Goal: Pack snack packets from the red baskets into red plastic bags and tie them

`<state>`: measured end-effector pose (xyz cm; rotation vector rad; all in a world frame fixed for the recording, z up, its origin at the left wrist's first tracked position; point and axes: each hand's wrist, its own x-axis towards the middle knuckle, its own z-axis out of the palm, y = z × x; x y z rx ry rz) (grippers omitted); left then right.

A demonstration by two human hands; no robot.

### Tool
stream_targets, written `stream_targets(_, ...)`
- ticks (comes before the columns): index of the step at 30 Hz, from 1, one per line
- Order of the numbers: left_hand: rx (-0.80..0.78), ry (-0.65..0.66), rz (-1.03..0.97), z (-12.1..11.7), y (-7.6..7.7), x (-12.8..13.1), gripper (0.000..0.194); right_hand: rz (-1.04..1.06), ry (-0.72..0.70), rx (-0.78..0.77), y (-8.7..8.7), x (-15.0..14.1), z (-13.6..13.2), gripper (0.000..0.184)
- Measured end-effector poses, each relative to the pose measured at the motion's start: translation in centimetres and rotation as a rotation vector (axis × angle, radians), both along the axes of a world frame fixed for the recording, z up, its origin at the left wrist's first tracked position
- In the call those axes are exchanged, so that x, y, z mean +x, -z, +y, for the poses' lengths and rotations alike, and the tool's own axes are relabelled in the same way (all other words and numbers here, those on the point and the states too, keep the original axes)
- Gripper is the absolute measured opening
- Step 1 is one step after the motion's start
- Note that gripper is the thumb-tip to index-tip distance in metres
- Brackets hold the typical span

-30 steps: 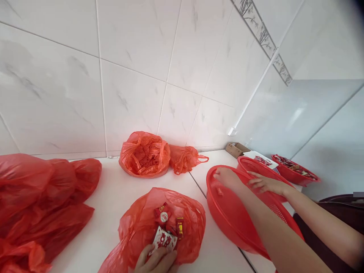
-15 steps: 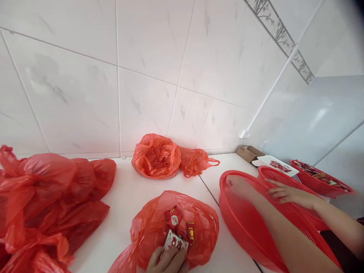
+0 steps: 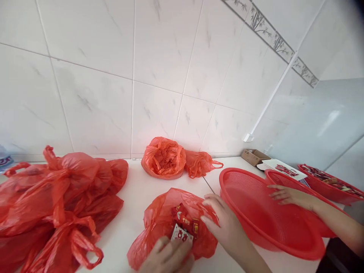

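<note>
A red plastic bag [image 3: 159,212] lies spread with its mouth up on the white table. Inside it are several small red packets [image 3: 184,219], a dark red packet with yellow print [image 3: 195,227] and a white packet with red print [image 3: 181,233]. My left hand [image 3: 169,258], slightly blurred, is closed at the near rim of this bag, fingers curled together beside the white packet. At the bag's right rim, my right hand [image 3: 224,222] has thumb and fingers apart, and nothing shows between them.
A red perforated basket [image 3: 264,201] stands at right; another person's hand [image 3: 290,197] reaches over the second basket [image 3: 273,174]. Filled red bags [image 3: 76,170] pile up at left. Two bags [image 3: 163,159] sit by the wall. A cardboard box [image 3: 254,156] and filled basket [image 3: 330,180] stand behind.
My right hand has come out of the near basket and moved left to the bag's rim. Another red packet shows in the bag. The view has shifted left.
</note>
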<state>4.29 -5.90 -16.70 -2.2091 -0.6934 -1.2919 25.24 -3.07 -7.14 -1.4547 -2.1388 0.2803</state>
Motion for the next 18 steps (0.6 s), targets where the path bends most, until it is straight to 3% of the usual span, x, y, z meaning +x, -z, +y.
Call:
stream_targets(2, -0.157, -0.096, 0.065, 0.1, -2.2, -3.0, 0.031, 0.108, 0.123, 0.035, 2.5, 1.2, -1.7, 0.025)
stream_targets(4, -0.373, -0.213, 0.051, 0.1, -3.8, -6.1, 0.029, 0.25, 0.247, 0.053, 5.2, 2.2, -3.5, 0.034)
stream_targets(6, -0.542, -0.293, 0.003, 0.1, -4.8, -8.5, 0.029, 0.417, 0.401, 0.035, 7.5, 2.8, -4.9, 0.045)
stream_targets(8, -0.719, -0.339, 0.017, -0.1, -5.2, -9.5, 0.049, 0.569, 0.53, -0.022, 9.1, 3.0, -5.6, 0.057)
stream_targets(11, -0.97, -0.397, 0.132, -0.5, -5.4, -9.1, 0.092, 0.707, 0.595, -0.16, 9.9, 2.6, -5.1, 0.074)
stream_targets(13, -1.082, -0.426, 0.204, -0.6, -5.5, -8.1, 0.103, 0.766, 0.59, -0.23, 9.9, 2.1, -3.9, 0.081)
stream_targets(16, -1.151, -0.451, 0.287, -0.3, -5.4, -7.0, 0.101, 0.852, 0.548, -0.242, 9.7, 1.4, -1.9, 0.083)
stream_targets(18, -1.134, -0.455, 0.307, 0.3, -5.4, -7.0, 0.078, 0.868, 0.503, -0.22, 9.5, 1.2, -1.0, 0.073)
